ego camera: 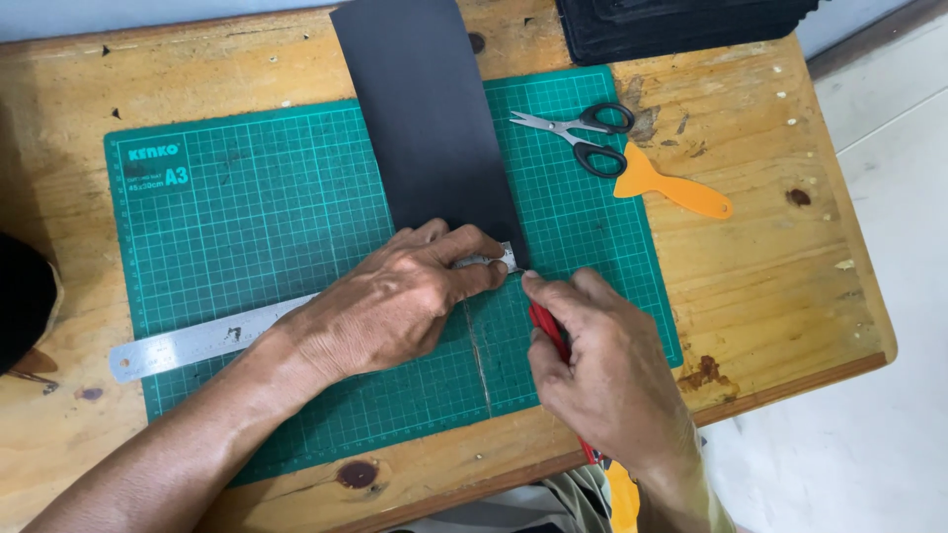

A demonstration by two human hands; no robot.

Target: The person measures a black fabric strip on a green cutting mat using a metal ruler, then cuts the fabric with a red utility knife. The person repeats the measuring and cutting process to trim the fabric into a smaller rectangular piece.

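left grip [395,301] pressing steel ruler [197,342] (flat), right grip [602,370] clutching red cutter [549,331], black sheet [434,118]

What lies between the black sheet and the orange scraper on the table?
In the head view, scissors lie on the green cutting mat, between the black sheet and the orange scraper.

The left hand [395,301] lies palm down with its forearm coming in from the lower left, the fingers spread and bent slightly, the thumb and forefinger stretched toward the right and pressing flat. The right hand [602,370] comes up from the bottom edge just beside it, its back to the camera, the fingers curled shut in a tight grip and the forefinger stretched forward along the top. The fingertips of the two hands nearly meet, and both wrists are held low.
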